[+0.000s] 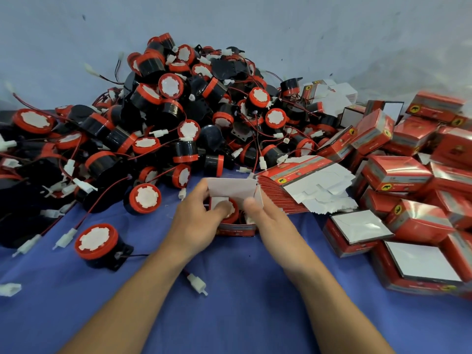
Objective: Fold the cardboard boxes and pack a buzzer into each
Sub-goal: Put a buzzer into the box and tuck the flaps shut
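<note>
A small red cardboard box [236,229] stands open on the blue cloth at centre, its white lid flap [231,189] raised at the back. A red-and-black buzzer [231,209] sits inside it. My left hand [196,223] grips the box's left side, thumb over the buzzer. My right hand [265,218] holds the right side, fingers at the side flap. A fanned stack of flat unfolded boxes [304,186] lies just right of the box.
A big heap of buzzers [163,118] with red wires and white plugs fills the back left. Loose buzzers [98,242] and a plug [196,283] lie near my left arm. Packed red boxes [398,172] pile up on the right.
</note>
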